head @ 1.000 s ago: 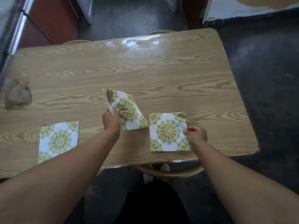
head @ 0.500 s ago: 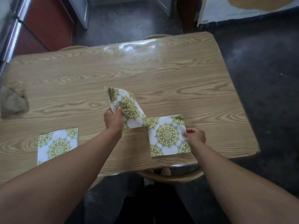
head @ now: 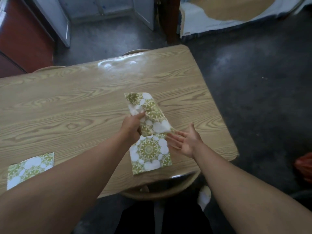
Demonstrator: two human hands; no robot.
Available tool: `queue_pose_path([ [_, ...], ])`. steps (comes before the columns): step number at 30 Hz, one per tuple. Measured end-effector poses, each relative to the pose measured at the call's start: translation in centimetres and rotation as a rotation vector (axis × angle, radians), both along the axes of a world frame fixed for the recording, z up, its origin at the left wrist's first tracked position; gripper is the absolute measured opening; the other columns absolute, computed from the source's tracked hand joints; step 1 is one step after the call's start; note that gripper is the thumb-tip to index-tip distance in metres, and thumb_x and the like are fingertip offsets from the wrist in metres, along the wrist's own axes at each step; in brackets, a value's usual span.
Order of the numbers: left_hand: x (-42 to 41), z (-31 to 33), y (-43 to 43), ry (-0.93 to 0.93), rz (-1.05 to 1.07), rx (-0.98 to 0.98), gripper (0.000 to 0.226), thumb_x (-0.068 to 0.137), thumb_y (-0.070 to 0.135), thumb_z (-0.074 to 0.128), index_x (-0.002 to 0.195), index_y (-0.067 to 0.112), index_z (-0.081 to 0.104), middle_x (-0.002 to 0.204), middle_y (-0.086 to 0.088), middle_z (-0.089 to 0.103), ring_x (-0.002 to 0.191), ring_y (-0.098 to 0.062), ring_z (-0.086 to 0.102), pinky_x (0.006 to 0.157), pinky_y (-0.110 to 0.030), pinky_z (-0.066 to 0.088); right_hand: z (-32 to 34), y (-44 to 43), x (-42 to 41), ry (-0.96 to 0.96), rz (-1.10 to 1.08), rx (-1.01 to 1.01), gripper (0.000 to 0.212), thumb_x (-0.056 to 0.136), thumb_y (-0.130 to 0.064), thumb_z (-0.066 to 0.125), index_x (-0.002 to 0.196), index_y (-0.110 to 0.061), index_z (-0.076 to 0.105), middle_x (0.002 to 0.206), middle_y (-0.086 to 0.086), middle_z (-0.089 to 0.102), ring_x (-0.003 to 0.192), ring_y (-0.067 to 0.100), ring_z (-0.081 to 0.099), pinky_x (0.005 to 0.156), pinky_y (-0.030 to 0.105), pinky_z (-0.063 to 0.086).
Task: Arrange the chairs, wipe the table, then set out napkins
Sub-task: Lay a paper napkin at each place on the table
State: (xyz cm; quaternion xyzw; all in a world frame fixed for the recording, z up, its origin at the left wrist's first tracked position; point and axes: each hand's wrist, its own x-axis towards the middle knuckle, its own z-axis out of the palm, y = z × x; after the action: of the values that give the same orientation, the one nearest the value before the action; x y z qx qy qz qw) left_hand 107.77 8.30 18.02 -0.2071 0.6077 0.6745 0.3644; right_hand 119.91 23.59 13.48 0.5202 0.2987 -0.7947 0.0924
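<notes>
My left hand is shut on a bunch of green-and-white patterned napkins, held above the wooden table. Just below it a single napkin lies flat near the table's front edge. My right hand hovers open, palm up, beside that napkin's right edge and holds nothing. A third napkin lies flat at the front left, partly hidden by my left forearm.
A round wooden chair is tucked under the table's front edge in front of me. Two more chair backs show behind the far edge. A red-brown cabinet stands at far left. An orange object sits on the dark floor at right.
My right hand let go of the flat napkin and turned palm up. My left hand lifted the bunch of napkins higher and rightwards. The view shifted right.
</notes>
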Motion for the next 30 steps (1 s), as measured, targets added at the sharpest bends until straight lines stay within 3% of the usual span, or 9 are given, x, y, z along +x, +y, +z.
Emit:
queue_pose_path([
  [2,1.1,-0.2,2.0,-0.072,-0.167,-0.06,0.01,0.094,0.011,0.058,0.1,0.005,0.063,0.098,-0.013,0.07,0.087,-0.028,0.067,0.077,-0.042,0.055,0.0,2.6,0.9,0.069,-0.087,-0.11,0.085,0.088,-0.075,0.019,0.118,-0.003,0.053,0.121,0.021,0.065,0.114,0.038,0.061,0.093,0.053,0.049],
  [4,2.5,-0.7,4.8,-0.082,-0.345,-0.204,0.01,0.09,0.011,0.064,0.095,0.003,0.063,0.097,-0.015,0.068,0.085,-0.03,0.067,0.078,-0.045,0.056,0.3,5.9,2.4,0.085,-0.063,-0.085,0.081,0.091,-0.071,0.027,0.125,-0.002,0.054,0.125,0.021,0.063,0.115,0.039,0.06,0.092,0.054,0.05],
  [7,4.5,-2.6,8.2,-0.121,-0.492,-0.333,0.04,0.076,0.017,0.078,0.108,-0.004,0.064,0.115,-0.019,0.067,0.1,-0.033,0.066,0.089,-0.051,0.054,1.2,10.3,4.8,0.065,0.098,0.083,0.044,0.093,-0.037,0.059,0.123,-0.005,0.061,0.111,0.019,0.07,0.096,0.036,0.069,0.076,0.048,0.057],
  [9,6.5,-3.4,11.8,-0.152,-0.501,-0.327,0.047,0.071,0.017,0.081,0.111,-0.004,0.064,0.117,-0.018,0.068,0.101,-0.03,0.066,0.091,-0.046,0.054,1.6,14.1,6.7,0.026,0.193,0.224,0.038,0.087,-0.015,0.069,0.124,-0.004,0.06,0.105,0.019,0.071,0.086,0.035,0.071,0.069,0.044,0.059],
  [12,9.6,-2.6,16.7,-0.19,-0.459,-0.263,0.041,0.077,0.018,0.077,0.112,0.002,0.063,0.111,-0.015,0.07,0.096,-0.028,0.068,0.08,-0.04,0.057,2.2,18.6,8.6,-0.044,0.229,0.33,0.041,0.083,0.0,0.071,0.123,-0.001,0.06,0.104,0.019,0.071,0.082,0.033,0.071,0.066,0.043,0.059],
  [16,12.6,-1.8,22.7,-0.198,-0.361,-0.172,0.031,0.084,0.02,0.072,0.111,0.007,0.062,0.105,-0.012,0.071,0.092,-0.027,0.069,0.07,-0.038,0.055,2.8,24.5,10.8,-0.054,0.27,0.377,0.047,0.078,0.0,0.075,0.123,0.0,0.059,0.105,0.02,0.07,0.081,0.032,0.071,0.062,0.041,0.059],
  [22,14.0,-1.5,28.1,-0.146,-0.329,-0.254,0.037,0.079,0.014,0.076,0.111,0.002,0.062,0.104,-0.015,0.071,0.096,-0.032,0.068,0.09,-0.048,0.053,3.4,30.3,11.5,-0.045,0.388,0.541,0.045,0.074,0.004,0.078,0.115,0.004,0.061,0.11,0.02,0.069,0.093,0.034,0.069,0.082,0.047,0.057],
  [25,13.5,-1.4,30.2,-0.133,-0.311,-0.265,0.04,0.076,0.015,0.079,0.11,0.003,0.062,0.105,-0.016,0.071,0.096,-0.032,0.069,0.091,-0.047,0.053,3.6,32.5,10.4,-0.051,0.433,0.559,0.047,0.073,0.002,0.079,0.117,0.002,0.061,0.114,0.019,0.068,0.097,0.034,0.068,0.087,0.049,0.056],
  [30,10.8,-1.5,34.0,-0.103,-0.254,-0.241,0.046,0.071,0.013,0.083,0.11,0.002,0.062,0.106,-0.018,0.07,0.091,-0.033,0.07,0.074,-0.042,0.058,4.5,36.3,7.0,-0.036,0.553,0.66,0.048,0.072,-0.002,0.082,0.115,0.001,0.062,0.116,0.016,0.068,0.102,0.031,0.067,0.088,0.043,0.055],
])
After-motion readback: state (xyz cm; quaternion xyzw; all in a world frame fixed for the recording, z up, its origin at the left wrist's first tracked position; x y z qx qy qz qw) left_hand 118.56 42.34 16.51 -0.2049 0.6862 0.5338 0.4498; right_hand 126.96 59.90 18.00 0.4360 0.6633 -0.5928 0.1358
